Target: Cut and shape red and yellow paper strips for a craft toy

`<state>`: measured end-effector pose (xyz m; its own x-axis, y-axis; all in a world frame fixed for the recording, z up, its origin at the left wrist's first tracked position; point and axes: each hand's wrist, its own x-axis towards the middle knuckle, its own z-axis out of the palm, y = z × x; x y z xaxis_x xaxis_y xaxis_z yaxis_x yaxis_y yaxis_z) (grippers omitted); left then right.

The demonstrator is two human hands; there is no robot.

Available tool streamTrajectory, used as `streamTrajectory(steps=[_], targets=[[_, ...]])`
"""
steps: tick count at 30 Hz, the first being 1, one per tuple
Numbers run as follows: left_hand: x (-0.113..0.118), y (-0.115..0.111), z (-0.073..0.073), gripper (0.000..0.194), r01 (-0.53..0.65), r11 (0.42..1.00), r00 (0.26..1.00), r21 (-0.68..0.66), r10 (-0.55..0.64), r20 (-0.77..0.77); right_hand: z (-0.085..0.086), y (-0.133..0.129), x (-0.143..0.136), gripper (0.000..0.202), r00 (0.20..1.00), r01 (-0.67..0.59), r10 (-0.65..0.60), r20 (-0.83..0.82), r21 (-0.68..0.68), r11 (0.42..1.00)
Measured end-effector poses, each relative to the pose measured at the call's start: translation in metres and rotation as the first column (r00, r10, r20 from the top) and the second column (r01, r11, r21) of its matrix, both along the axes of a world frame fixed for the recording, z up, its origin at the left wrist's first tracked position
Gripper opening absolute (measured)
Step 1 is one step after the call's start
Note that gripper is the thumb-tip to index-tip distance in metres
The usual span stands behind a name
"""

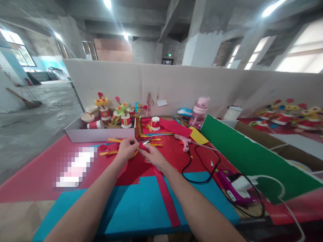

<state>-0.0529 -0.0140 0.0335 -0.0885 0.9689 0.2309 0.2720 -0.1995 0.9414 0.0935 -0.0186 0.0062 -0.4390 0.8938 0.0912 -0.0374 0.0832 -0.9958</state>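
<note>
- Left hand [127, 147]: we have its thumb and fingers drawn in narrow beside the upper end of the red strip [168, 198]; whether they have closed on the paper, we cannot tell.
- Right hand [154, 157]: we hold the red paper near that end between thumb and fingers. Below this hand, the strip runs between our forearms and across the blue sheet [136, 205], towards its near edge.
- We would do best with a light pinch, since paper this thin likely creases under hard pressure.
- With both sets of fingertips so near each other, we can make small adjustments: one hand steadies, the other shapes, and we line up the long edges before pressing anything flat.
- Our forearms lie on either side of the loose length, so we should let it slide freely, with no wrist pinning or twisting it.
- Scissors [147, 141] show just beyond our fingertips; we should mind the blades and not drag the paper over them.
- Yellow strips [109, 153] are close to our left hand and could get caught up in the fold.
- To our right, the glue gun [185, 143] rests on the red covering [174, 164]. We cannot tell if it is hot, so we would reach round its nozzle and cord.
</note>
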Motion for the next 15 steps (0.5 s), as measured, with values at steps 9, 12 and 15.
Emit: streamTrajectory(steps=[9,12,15], targets=[[-0.006,-0.001,0.008,0.015,0.054,0.998,0.974,-0.043,-0.043,0.222,-0.004,0.000,-0.004,0.024,0.996,0.087,-0.087,-0.001,0.013,0.996],[-0.014,0.000,0.011,0.021,0.201,0.974,0.924,-0.103,-0.153,0.352,0.002,-0.001,-0.002,0.033,0.979,0.013,-0.047,-0.196,-0.171,0.985],[-0.018,0.001,0.010,0.032,0.348,0.922,0.898,-0.167,-0.277,0.341,0.007,-0.003,-0.001,0.036,0.960,-0.039,-0.012,-0.280,-0.178,0.983]])
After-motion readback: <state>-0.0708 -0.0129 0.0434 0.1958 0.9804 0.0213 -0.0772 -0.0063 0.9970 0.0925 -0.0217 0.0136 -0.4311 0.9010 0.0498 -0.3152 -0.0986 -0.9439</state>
